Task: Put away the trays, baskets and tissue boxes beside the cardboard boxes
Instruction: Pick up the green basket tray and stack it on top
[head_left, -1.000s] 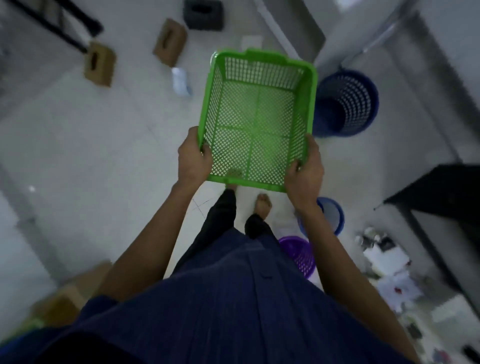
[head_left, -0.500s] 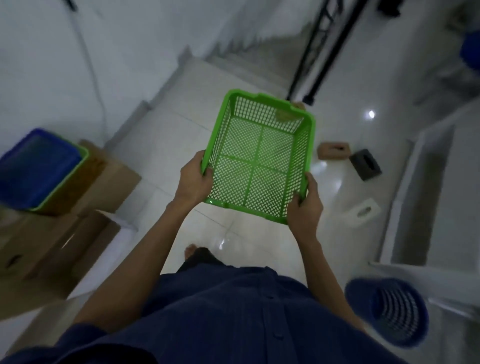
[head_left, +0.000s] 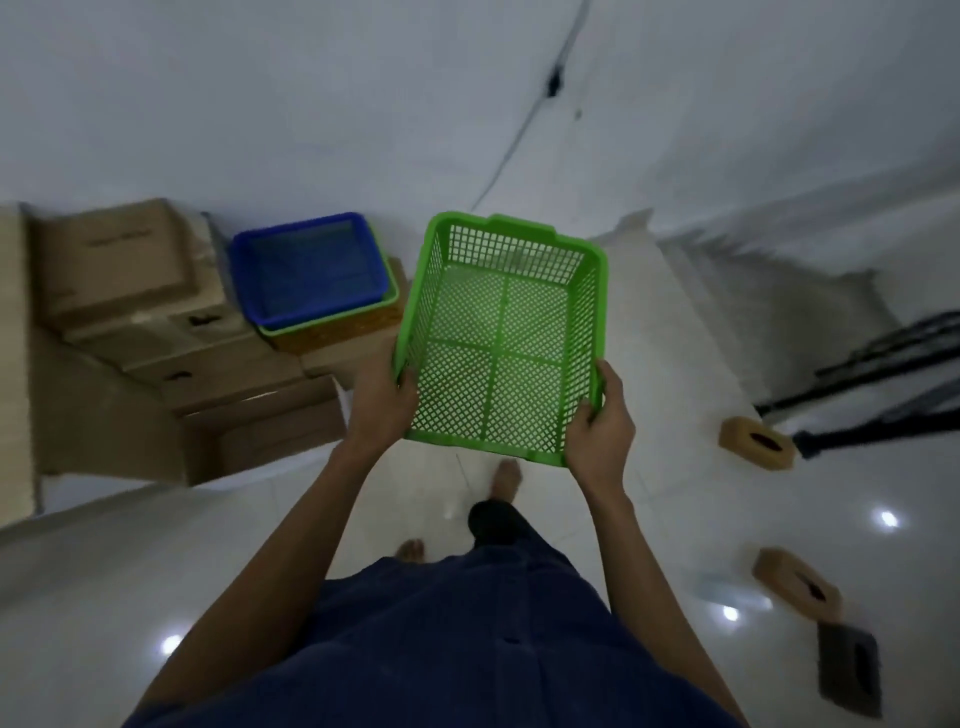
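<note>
Two hands carry the green perforated plastic basket (head_left: 501, 338). My left hand (head_left: 382, 400) and right hand (head_left: 602, 431) grip its near corners, fingers (head_left: 586, 413) curled over the rim, holding it in the air above the white tiled floor (head_left: 156, 571). Half a second ago the stack sat far off to my left. Now the view has swung, and the blue plastic tray (head_left: 311, 270), on top of the brown cardboard boxes (head_left: 114, 260), lies just past the basket's left side. I judge the carry nearly done, with the set-down next. Three tissue boxes (head_left: 756, 443) wait on the floor to my right.
</note>
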